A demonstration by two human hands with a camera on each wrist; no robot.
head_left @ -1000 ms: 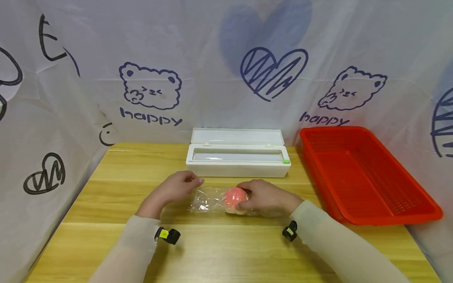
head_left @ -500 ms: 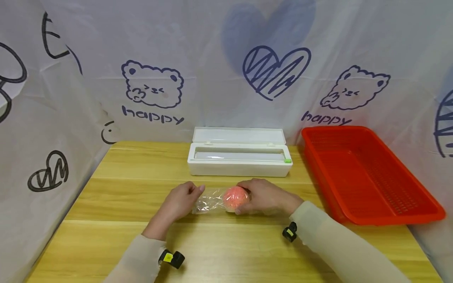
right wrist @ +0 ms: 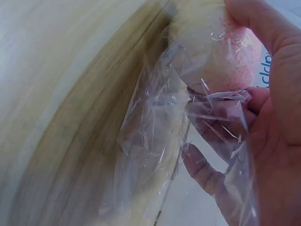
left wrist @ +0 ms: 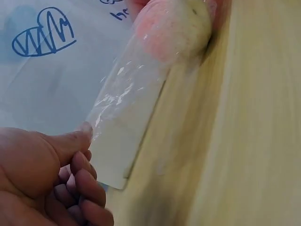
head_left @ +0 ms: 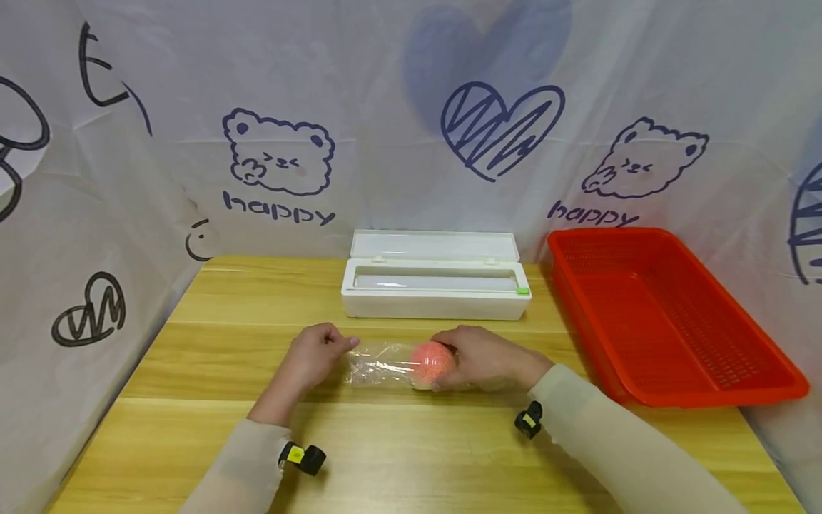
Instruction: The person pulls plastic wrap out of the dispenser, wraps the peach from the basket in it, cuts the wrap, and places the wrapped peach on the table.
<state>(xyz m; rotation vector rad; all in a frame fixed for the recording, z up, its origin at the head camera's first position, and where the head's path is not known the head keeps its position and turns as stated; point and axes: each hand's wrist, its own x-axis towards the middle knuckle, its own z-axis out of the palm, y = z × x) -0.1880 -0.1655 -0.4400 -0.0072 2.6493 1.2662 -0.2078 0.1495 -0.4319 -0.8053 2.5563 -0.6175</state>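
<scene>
A pink-and-cream peach [head_left: 432,363], wrapped in clear plastic film [head_left: 382,365], is held low over the middle of the table. My right hand [head_left: 491,355] grips the peach through the film from the right, thumb on the near side and fingers on the far side. In the right wrist view, loose crumpled film [right wrist: 155,122] trails from the peach in front of the palm. My left hand [head_left: 315,353] pinches the film's left end between thumb and index finger. Between the left hand and the peach, the film [left wrist: 122,89] is stretched out, as the left wrist view shows.
Behind the hands stands a long white cling film box [head_left: 437,305], its lid [head_left: 434,246] raised and a green slider [head_left: 522,291] at its right end. A red plastic basket [head_left: 581,314] sits at the right. Printed cloth [head_left: 385,143] hangs behind the wooden table [head_left: 411,457].
My left hand has shifted left and slightly away over the last half second, with the film drawn longer. The right hand and the peach have moved a little to the right.
</scene>
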